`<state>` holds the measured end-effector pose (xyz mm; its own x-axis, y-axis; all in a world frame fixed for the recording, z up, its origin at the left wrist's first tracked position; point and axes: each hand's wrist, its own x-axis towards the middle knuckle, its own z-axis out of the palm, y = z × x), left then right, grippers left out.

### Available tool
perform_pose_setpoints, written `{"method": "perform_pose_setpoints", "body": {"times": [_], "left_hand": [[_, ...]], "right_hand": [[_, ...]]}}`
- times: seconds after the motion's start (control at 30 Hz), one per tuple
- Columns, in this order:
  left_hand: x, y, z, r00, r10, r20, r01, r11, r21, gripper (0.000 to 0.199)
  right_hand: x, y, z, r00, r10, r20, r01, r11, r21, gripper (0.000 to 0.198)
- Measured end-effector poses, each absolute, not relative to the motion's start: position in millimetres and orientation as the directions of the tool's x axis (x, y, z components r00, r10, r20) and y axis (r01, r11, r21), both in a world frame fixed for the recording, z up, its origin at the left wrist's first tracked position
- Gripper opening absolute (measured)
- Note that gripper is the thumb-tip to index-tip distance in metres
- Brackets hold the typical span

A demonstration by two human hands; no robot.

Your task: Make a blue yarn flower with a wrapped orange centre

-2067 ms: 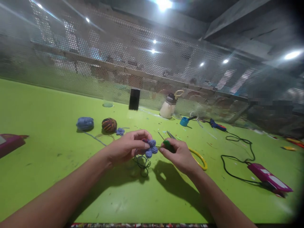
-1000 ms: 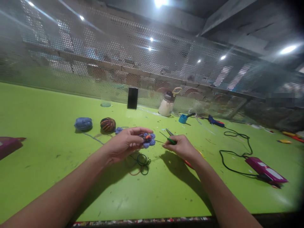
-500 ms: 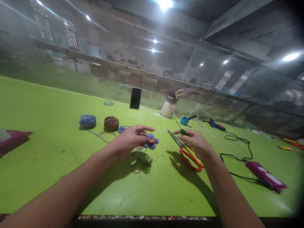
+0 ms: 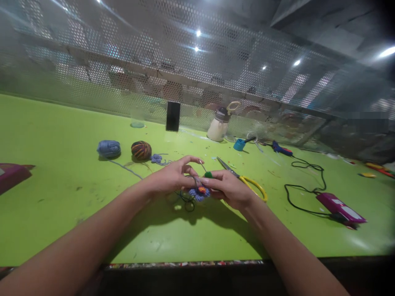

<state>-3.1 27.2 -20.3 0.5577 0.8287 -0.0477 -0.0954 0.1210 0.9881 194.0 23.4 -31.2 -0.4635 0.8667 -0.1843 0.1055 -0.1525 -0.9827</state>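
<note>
Since half a second ago, the right hand (image 4: 230,188) has been brought back in from the scissors to meet the left hand (image 4: 173,177), and the two are now pressed close together over the crocheted flower (image 4: 200,192). That purple flower, with its orange centre, is held just above the green table (image 4: 61,193), between the fingertips of both hands. A green-handled crochet hook (image 4: 206,172) is pinched in the right hand, its metal tip pointing up and to the left. The left hand is closed loosely on the flower's left side, with its forefinger stretched out above. Dark yarn (image 4: 187,200) hangs in loops beneath the flower and lies on the table below the hands.

Just behind the right hand, scissors (image 4: 243,180) with yellow handles lie flat on the table. Farther left, a blue yarn ball (image 4: 108,148) and a multicoloured yarn ball (image 4: 141,150) sit side by side, with a small blue crocheted piece (image 4: 157,158) just to the right of them. At the left edge a magenta object (image 4: 10,174) is partly seen. To the right, a black cable (image 4: 304,193) runs to a pink device (image 4: 341,207). At the far side, against the perforated metal screen (image 4: 123,70), a black phone (image 4: 173,116) stands upright, a white bottle (image 4: 218,126) stands to its right, and a blue cap (image 4: 238,144) lies beyond that.
</note>
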Motion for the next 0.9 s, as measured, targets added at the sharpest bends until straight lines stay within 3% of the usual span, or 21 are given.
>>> {"method": "perform_pose_setpoints", "body": {"times": [0.13, 0.23, 0.47, 0.57, 0.67, 0.77, 0.9], "left_hand": [[-3.2, 31.8, -22.7, 0.553, 0.827, -0.101, -0.178, 0.236, 0.955, 0.043], [-4.7, 37.6, -25.6, 0.427, 0.891, -0.152, -0.213, 0.262, 0.941, 0.03], [-20.8, 51.1, -24.4, 0.085, 0.994, -0.075, -0.197, 0.091, 0.976, 0.027], [-21.1, 51.4, -24.5, -0.105, 0.993, -0.047, -0.188, 0.027, 0.982, 0.01], [-10.3, 42.7, -26.4, 0.013, 0.997, -0.073, -0.153, 0.074, 0.985, 0.01], [4.1, 32.2, -31.4, 0.34, 0.935, -0.104, -0.181, 0.173, 0.968, 0.023], [13.9, 28.9, -41.9, 0.419, 0.908, 0.004, -0.23, 0.102, 0.968, 0.029]], "right_hand": [[193.3, 20.8, -33.0, -0.41, 0.887, -0.214, 0.034, -0.22, -0.975, 0.041], [193.6, 21.7, -33.8, -0.367, 0.907, -0.204, -0.003, -0.22, -0.975, 0.043], [194.2, 23.1, -32.7, -0.252, 0.954, -0.164, -0.13, -0.202, -0.971, 0.042], [192.7, 21.8, -31.5, -0.184, 0.974, -0.134, -0.204, -0.171, -0.964, 0.042], [190.4, 21.3, -32.3, -0.122, 0.987, -0.105, -0.267, -0.135, -0.954, 0.042], [186.2, 20.6, -35.3, -0.07, 0.994, -0.082, -0.31, -0.1, -0.946, 0.042], [177.3, 16.0, -39.5, -0.033, 0.997, -0.075, -0.333, -0.082, -0.94, 0.04]]}}
